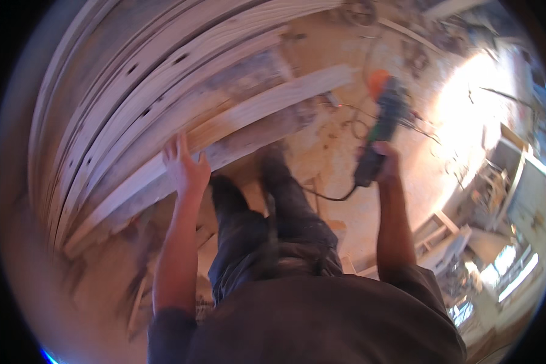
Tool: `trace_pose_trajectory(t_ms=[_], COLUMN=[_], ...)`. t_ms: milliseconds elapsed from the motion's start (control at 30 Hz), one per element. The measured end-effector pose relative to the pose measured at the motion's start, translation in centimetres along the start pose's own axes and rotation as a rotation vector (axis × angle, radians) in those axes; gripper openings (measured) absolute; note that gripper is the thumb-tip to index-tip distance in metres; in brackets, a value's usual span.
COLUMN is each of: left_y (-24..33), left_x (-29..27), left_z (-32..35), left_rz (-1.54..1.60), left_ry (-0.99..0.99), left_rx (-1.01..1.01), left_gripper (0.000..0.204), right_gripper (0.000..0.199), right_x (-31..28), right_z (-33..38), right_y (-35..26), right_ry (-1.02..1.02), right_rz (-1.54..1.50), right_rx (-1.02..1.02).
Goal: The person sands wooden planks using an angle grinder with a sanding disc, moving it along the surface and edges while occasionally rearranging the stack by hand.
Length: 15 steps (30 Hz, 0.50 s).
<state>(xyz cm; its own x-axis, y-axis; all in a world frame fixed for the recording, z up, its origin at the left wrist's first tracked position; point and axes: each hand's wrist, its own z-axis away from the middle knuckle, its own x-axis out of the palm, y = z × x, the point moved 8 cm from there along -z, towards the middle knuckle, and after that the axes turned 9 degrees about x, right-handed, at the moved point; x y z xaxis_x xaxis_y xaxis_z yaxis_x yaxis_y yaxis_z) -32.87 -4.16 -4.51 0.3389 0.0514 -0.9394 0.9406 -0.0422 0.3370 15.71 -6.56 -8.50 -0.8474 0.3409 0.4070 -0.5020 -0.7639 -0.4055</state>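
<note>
The right hand (387,159) had its grip closed round the dark handle of a power tool (382,124), a green-bodied machine with an orange end pointing toward one o'clock, held up over the floor (340,151). A black cord (327,195) ran from the handle's lower end toward seven o'clock, where it passed behind the person's dark trousers (267,224). The left hand (185,167) was open, fingers spread, and held nothing; it was raised just at the near edge of the stacked planks (164,91), though whether it touched the wood could not be told.

The planks lay in a long pile running from seven o'clock up to one o'clock, some of them drilled with dark holes; the fisheye bent them into curves and their far ends ran out of the picture. No box or bin could be made out. At three to four o'clock stood pale wooden frames (449,230), washed out by strong sunlight. The tool's working end was blurred, so its kind stayed uncertain. Thin wires (358,115) lay on the sawdust-covered floor near the tool.
</note>
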Motion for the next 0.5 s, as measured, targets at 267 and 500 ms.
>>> trace_pose_trajectory(t_ms=[267,500], left_y=[2.5,10.1], left_x=[0.4,-0.8], left_z=[-3.3,-1.4], left_rz=[0.085,0.670], left_ry=[-0.138,0.095], left_rx=[0.211,-0.109], left_gripper=[0.052,0.051], right_gripper=[0.055,0.055], right_x=[4.0,12.9], right_z=[3.2,1.0], right_y=[0.1,7.9], right_ry=[-0.140,-0.088], right_rz=[0.028,0.178], right_rx=[-0.171,-0.074])
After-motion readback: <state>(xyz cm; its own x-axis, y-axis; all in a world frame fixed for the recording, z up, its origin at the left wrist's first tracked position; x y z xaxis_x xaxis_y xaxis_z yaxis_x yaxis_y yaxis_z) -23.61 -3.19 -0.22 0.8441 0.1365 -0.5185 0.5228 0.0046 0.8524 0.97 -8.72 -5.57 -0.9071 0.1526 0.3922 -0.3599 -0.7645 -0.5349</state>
